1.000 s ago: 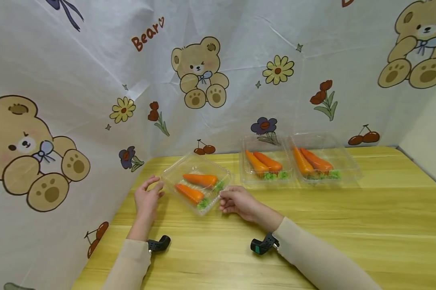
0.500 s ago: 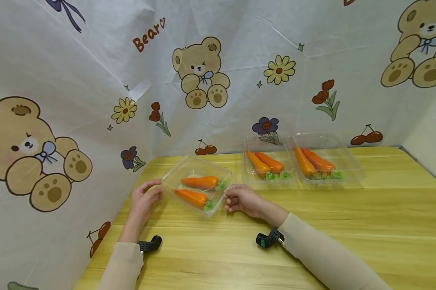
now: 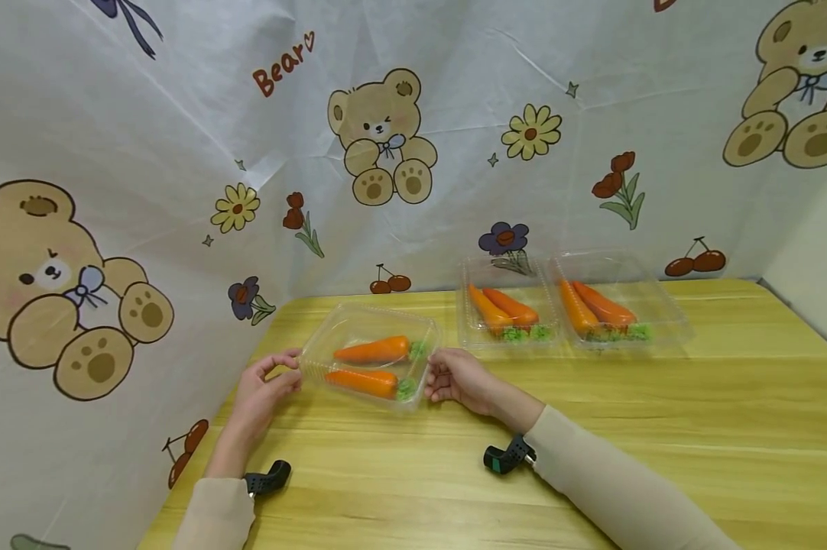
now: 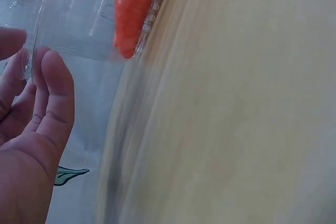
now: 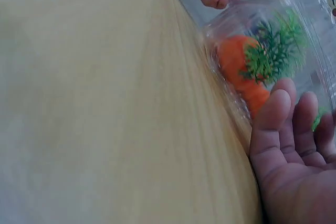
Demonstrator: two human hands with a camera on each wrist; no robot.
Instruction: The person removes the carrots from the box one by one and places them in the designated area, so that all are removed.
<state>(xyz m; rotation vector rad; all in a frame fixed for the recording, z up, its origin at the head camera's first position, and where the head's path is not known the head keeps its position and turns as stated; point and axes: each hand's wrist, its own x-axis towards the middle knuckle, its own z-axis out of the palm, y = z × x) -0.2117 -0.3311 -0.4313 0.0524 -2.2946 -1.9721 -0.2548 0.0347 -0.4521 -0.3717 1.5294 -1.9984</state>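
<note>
A clear plastic food box [image 3: 317,336] stands at the left of the table, with two orange carrots [image 3: 372,350] lying side by side inside, green tops to the right. My left hand [image 3: 261,389] holds the box's left edge between thumb and fingers. In the left wrist view, the clear edge passes between the left hand's fingers [image 4: 55,77]. At the opposite side, my right hand [image 3: 460,380] holds the right edge with its fingers curled. The right wrist view shows the carrot's leafy top [image 5: 275,51] behind the clear wall, close to the right thumb.
Two more clear boxes stand side by side at the back right: a middle box [image 3: 463,328] and a right box [image 3: 661,313], each with two carrots. A bear-print cloth [image 3: 455,191] hangs behind the wooden table [image 3: 400,481] and along its left.
The box has turned so that its near edge lies more nearly level across the head view. My left hand has moved left and toward me; the right hand shifted slightly right.
</note>
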